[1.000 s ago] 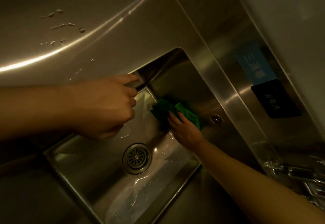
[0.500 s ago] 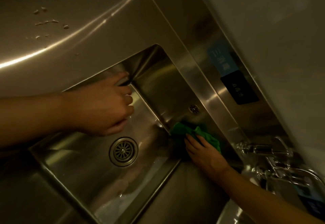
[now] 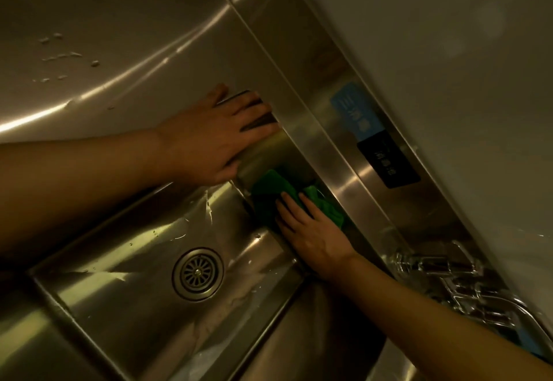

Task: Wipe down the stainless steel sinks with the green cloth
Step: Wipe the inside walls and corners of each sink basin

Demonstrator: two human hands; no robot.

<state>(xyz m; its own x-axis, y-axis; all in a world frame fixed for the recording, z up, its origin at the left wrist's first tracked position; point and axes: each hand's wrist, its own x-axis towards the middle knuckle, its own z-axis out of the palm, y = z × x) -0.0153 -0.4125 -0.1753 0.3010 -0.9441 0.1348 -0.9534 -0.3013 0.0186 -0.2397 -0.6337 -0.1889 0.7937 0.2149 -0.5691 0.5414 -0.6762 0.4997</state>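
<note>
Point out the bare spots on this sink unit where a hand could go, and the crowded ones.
Free: the sink floor around the drain, and the flat steel top left of the left hand, apart from a few water drops. Crowded: the back wall, where the right hand presses the green cloth, and the faucet at the right.

The scene was dim, with a warm yellowish-brown cast. A long curved streak of glare ran across the steel surface (image 3: 89,96) at upper left, and smaller highlights gleamed on the wet sink (image 3: 125,300) floor beside the drain (image 3: 198,273). The near forearms lay in deep shadow. Straight steel edges bowed toward the frame borders from wide-angle distortion. The taps (image 3: 466,288) at lower right looked smeared and soft, and the blue label (image 3: 354,111) was too blurred to read.
</note>
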